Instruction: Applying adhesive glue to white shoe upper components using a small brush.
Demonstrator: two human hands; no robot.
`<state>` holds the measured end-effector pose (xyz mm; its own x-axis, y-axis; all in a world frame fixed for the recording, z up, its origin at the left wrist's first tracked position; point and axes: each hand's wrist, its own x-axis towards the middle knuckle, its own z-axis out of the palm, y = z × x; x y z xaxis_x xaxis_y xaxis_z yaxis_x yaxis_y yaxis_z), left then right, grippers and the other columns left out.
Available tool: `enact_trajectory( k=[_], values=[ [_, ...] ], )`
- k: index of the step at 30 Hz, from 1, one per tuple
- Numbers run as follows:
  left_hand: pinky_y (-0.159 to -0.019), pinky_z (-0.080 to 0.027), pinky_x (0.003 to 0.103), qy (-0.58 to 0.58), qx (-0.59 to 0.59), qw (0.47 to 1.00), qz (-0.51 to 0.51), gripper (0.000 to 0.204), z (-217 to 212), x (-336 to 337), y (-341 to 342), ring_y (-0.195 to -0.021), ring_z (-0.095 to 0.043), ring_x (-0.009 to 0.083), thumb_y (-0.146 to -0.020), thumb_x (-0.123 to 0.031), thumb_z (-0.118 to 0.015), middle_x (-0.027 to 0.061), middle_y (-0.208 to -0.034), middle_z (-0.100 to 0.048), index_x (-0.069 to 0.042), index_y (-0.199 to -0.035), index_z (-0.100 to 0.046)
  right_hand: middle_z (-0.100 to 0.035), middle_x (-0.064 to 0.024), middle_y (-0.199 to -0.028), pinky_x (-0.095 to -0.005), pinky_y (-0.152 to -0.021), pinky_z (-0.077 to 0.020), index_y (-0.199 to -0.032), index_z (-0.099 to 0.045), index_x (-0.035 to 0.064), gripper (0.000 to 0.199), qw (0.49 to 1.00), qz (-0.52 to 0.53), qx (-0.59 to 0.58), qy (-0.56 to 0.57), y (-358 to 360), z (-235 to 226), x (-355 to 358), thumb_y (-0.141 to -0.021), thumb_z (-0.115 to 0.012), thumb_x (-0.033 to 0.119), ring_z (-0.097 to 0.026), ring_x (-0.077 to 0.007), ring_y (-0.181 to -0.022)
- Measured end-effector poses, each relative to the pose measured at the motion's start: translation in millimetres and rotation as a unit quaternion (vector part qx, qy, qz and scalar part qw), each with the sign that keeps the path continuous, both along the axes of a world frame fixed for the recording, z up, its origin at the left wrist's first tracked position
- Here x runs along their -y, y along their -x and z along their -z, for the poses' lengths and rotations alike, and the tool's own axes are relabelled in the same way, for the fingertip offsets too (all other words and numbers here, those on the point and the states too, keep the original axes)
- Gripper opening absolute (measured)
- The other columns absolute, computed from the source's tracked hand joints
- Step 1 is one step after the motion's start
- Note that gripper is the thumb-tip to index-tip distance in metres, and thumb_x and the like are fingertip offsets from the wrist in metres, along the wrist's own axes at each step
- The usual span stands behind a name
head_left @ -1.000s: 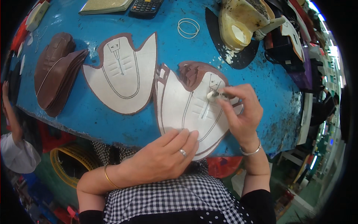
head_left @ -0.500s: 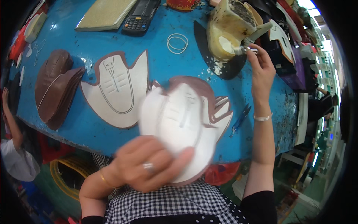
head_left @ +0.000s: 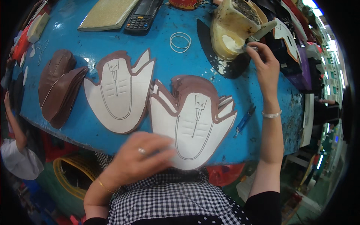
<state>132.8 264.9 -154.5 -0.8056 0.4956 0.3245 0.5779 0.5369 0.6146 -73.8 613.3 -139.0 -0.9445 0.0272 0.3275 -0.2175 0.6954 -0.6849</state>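
Observation:
My right hand (head_left: 267,65) grips a small brush (head_left: 249,47), whose tip is at the white glue in a stained yellowish pot (head_left: 224,44). The fingers hide most of the brush. My left hand (head_left: 144,159), blurred, has its fingers apart and nothing in it. It hovers by the lower left edge of a stack of brown leather shoe-upper pieces (head_left: 195,131), white side up with drawn outlines. Left of that stack, similar white-faced pieces (head_left: 118,95) lie overlapped, slightly offset. Farther left is a folded pile of brown leather pieces (head_left: 58,88).
Blue snips (head_left: 244,122) lie right of the near stack. White rings (head_left: 180,42), a handheld keypad device (head_left: 143,18) and a notebook (head_left: 107,15) are on the blue table (head_left: 75,144). The pot stands on a black sheet (head_left: 206,39). Another person's arm (head_left: 15,125) shows at far left.
The blurred piece in my left hand has left it, and a second piece now overlaps the middle one. My left hand is empty near the right stack. My right hand stays at the pot.

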Motion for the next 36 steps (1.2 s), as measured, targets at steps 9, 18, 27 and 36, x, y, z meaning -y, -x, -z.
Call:
enact_trajectory(
  k=[9, 18, 27, 36],
  values=[
    [-0.095, -0.049, 0.036, 0.097, -0.027, 0.991, 0.09, 0.049, 2.7, -34.6, -18.9, -0.115, -0.06, 0.0193, -0.082, -0.03, -0.077, 0.0018, -0.138, -0.06, -0.015, -0.128, -0.069, -0.071, -0.0044, -0.091, -0.0299, -0.078, -0.0481, -0.099, -0.074, 0.0063, 0.019, 0.962, -0.244, 0.12, 0.04, -133.1, -16.7, 54.3, -0.081, -0.081, 0.01, -0.063, -0.0167, -0.083],
    [-0.09, -0.053, 0.035, 0.084, -0.081, 0.987, 0.107, 0.04, 6.6, -38.8, -25.6, -0.11, -0.061, 0.0196, -0.083, -0.022, -0.074, 0.0077, -0.132, -0.06, -0.001, -0.117, -0.072, -0.066, -0.0037, -0.085, -0.0361, -0.074, -0.0437, -0.098, -0.072, 0.0087, 0.029, 0.964, -0.243, -0.057, -0.093, -134.9, -1.6, 72.3, -0.072, -0.086, 0.011, -0.06, -0.0239, -0.079],
    [-0.087, -0.055, 0.035, 0.067, -0.104, 0.987, 0.104, 0.034, 4.0, -42.6, -21.3, -0.101, -0.066, 0.0231, -0.082, -0.013, -0.067, 0.013, -0.119, -0.066, 0.002, -0.113, -0.072, -0.069, -0.0034, -0.087, -0.0383, -0.076, -0.0432, -0.098, -0.072, 0.0087, 0.033, 0.936, -0.337, -0.026, -0.1, -162.8, -11.3, 73.6, -0.069, -0.088, 0.01, -0.062, -0.0231, -0.081],
    [-0.062, -0.051, 0.031, 0.003, -0.185, 0.981, 0.057, 0.034, -17.6, -25.4, 2.0, -0.073, -0.058, 0.0178, -0.077, -0.012, -0.067, 0.0018, -0.083, -0.051, -0.001, -0.108, -0.074, -0.07, -0.0122, -0.107, -0.0299, -0.089, -0.0519, -0.115, -0.062, -0.0019, 0.02, 0.953, -0.082, 0.012, 0.291, -153.3, -11.4, 35.2, -0.096, -0.067, 0.004, -0.064, -0.0151, -0.096]
  ],
)
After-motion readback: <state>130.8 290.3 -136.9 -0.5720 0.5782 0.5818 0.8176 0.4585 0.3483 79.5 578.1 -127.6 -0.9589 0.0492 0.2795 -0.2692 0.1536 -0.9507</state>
